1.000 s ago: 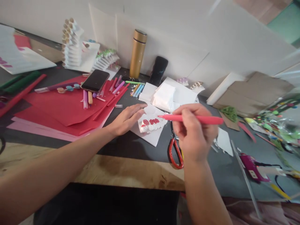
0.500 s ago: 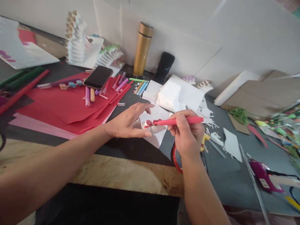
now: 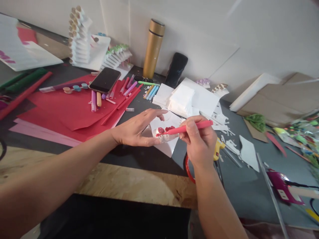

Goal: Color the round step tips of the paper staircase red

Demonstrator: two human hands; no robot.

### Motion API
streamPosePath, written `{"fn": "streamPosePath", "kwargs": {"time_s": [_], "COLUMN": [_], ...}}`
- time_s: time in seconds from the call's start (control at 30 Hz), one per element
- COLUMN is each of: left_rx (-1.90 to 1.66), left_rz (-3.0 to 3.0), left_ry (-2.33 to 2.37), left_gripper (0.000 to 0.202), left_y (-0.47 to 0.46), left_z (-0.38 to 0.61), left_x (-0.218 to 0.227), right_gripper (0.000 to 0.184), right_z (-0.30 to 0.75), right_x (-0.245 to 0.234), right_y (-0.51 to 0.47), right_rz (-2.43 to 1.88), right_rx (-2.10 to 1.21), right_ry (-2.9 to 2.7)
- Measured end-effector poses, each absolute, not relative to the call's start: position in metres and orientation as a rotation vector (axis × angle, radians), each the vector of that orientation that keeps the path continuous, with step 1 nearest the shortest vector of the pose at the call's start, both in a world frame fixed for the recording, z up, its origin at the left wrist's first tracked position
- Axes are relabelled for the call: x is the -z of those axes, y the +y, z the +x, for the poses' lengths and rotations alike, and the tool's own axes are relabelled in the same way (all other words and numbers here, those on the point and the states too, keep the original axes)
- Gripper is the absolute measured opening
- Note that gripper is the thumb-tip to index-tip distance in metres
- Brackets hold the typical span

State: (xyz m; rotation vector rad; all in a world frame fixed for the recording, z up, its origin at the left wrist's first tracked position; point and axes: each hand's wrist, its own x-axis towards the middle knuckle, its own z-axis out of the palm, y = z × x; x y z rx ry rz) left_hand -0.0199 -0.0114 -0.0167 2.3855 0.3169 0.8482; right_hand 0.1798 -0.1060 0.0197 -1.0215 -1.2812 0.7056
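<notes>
In my right hand [image 3: 199, 137] is a red felt-tip marker [image 3: 189, 127], pinched between thumb and fingers, its tip against a cluster of small white rosettes [image 3: 164, 136] partly coloured red. The cluster sits on a white paper card [image 3: 169, 149]. My left hand [image 3: 139, 129] rests at the card's left side, thumb and fingers spread around the cluster. The thumb tip is at the cluster's near edge; whether it touches the cluster I cannot tell.
Red paper sheets [image 3: 59, 113] with several markers and a phone [image 3: 104, 80] lie left. Behind stand a gold bottle [image 3: 154, 49] and a black phone [image 3: 176, 69]. Stacked white paper [image 3: 181, 101] is beyond my hands. A yellow glue gun [image 3: 218, 149] and paper scraps lie right.
The marker's tip has shifted from the back rosettes toward the middle of the cluster, and its rear end has tilted up a little. My left hand keeps about the same pose.
</notes>
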Motion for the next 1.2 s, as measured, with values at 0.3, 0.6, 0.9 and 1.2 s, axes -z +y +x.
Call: {"fn": "streamPosePath", "kwargs": {"time_s": [0.3,0.6,0.9,1.2], "left_rx": [-0.822,-0.812,-0.815,-0.815], "left_rz": [2.378,2.383,2.372,2.387], "left_ry": [0.326,0.345,0.355,0.336], "left_gripper": [0.087,0.088,0.089,0.088], "left_y": [-0.0125,-0.0130,-0.0131,-0.0126], "left_z": [-0.0197,-0.0194,-0.0192,-0.0187], "left_x": [0.0158,0.0150,0.0166,0.0154], "right_gripper": [0.021,0.021,0.021,0.022], "right_z": [0.1784,0.1788,0.1782,0.1750], "right_x": [-0.0209,-0.0211,-0.0243,-0.0274], "right_y": [-0.1065,-0.1070,-0.1098,-0.1129], "right_rz": [-1.086,-1.084,-1.097,-1.097], "right_rx": [-0.699,-0.702,-0.660,-0.596], "right_ry": [-1.281,-1.271,-1.322,-1.314]}}
